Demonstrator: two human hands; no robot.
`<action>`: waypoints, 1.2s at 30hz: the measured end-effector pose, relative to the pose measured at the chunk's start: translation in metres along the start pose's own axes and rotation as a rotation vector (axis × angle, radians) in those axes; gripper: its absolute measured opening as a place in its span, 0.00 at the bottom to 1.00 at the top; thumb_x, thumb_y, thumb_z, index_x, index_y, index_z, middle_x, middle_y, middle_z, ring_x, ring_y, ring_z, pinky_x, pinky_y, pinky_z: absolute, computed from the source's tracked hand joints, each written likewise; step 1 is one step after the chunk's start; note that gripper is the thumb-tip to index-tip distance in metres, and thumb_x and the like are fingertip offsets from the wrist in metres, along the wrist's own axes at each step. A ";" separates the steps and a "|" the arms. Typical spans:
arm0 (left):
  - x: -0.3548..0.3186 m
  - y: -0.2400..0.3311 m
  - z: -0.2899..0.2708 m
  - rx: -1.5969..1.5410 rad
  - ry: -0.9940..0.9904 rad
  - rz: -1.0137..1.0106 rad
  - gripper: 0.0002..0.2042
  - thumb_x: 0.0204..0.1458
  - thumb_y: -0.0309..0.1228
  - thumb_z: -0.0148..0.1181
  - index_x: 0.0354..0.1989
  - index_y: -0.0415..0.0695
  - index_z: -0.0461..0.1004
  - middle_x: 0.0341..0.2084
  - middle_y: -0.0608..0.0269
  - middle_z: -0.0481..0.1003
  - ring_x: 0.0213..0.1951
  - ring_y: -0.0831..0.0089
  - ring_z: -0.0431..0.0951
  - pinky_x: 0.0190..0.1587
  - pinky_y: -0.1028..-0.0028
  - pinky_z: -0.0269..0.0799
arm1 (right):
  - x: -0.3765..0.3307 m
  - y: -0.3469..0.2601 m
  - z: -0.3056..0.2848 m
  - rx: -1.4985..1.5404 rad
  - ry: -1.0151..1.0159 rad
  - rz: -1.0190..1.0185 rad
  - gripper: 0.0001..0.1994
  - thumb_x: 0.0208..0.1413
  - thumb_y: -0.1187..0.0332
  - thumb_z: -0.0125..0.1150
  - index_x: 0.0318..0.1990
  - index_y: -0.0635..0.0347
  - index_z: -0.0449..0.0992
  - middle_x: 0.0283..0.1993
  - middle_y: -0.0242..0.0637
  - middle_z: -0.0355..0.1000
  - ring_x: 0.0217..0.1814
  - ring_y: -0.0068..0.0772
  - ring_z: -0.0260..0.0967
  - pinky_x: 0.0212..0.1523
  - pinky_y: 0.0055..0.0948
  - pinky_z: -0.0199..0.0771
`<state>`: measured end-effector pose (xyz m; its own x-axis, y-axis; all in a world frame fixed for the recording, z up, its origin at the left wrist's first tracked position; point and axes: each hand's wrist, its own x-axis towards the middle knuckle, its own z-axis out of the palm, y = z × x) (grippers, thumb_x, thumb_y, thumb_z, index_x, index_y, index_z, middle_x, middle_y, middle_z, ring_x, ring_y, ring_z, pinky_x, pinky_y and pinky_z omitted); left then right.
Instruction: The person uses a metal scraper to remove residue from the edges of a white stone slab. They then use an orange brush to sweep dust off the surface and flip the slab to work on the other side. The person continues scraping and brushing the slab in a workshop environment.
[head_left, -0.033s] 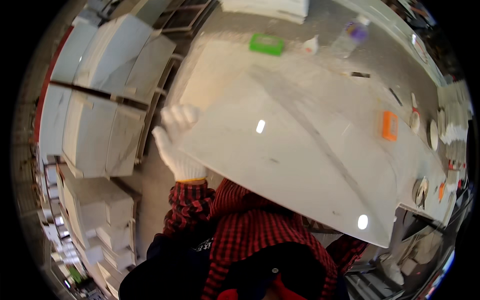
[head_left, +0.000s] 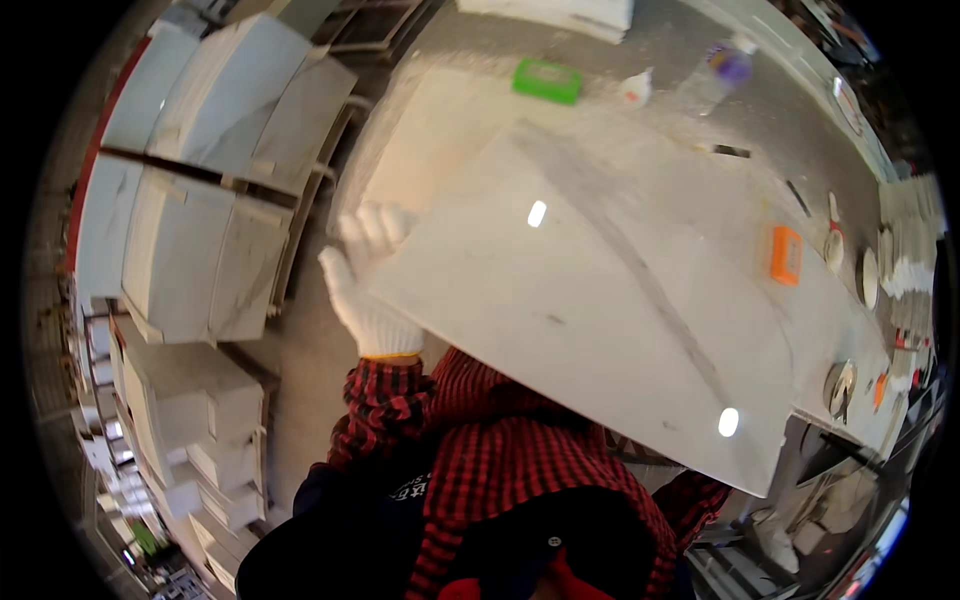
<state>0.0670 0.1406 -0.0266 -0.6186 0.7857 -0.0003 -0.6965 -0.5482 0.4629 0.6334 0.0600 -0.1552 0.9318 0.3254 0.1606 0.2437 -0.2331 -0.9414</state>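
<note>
A large white marble-look slab (head_left: pixel 600 310) with grey veining lies slantwise before me, its near edge close to my body. My left hand (head_left: pixel 372 285), in a white knit glove with a yellow cuff edge, holds the slab's left corner; the thumb stands out beside it and part of the palm is hidden behind the slab. The right sleeve (head_left: pixel 697 500), red-and-black checked, runs under the slab's near right corner. The slab covers my right hand, so its fingers cannot be made out.
On the worktable (head_left: pixel 660 65) stand a green box (head_left: pixel 547 81), a small white bottle (head_left: pixel 635 90) and a clear bottle with a purple label (head_left: pixel 718 72). An orange block (head_left: pixel 785 255) and round discs (head_left: pixel 840 390) lie right. Stacked slabs (head_left: pixel 180 260) stand at left.
My left hand and the slab's left corner have shifted slightly to the right in view. The slab's near right corner sits slightly further left. The whole view has turned a little.
</note>
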 end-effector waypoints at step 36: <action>-0.075 0.003 -0.124 0.842 0.501 -0.387 0.23 0.67 0.43 0.53 0.57 0.33 0.72 0.50 0.59 0.77 0.54 0.72 0.74 0.59 0.72 0.68 | -0.106 0.099 -0.086 -0.406 -0.458 0.683 0.35 0.66 0.39 0.44 0.65 0.61 0.68 0.65 0.43 0.69 0.67 0.37 0.64 0.66 0.38 0.64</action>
<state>0.0665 0.0443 -0.1353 -0.6215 0.5508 -0.5571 -0.5201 0.2417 0.8192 0.5817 -0.0761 -0.2405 0.7317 0.3094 -0.6073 -0.1646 -0.7844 -0.5979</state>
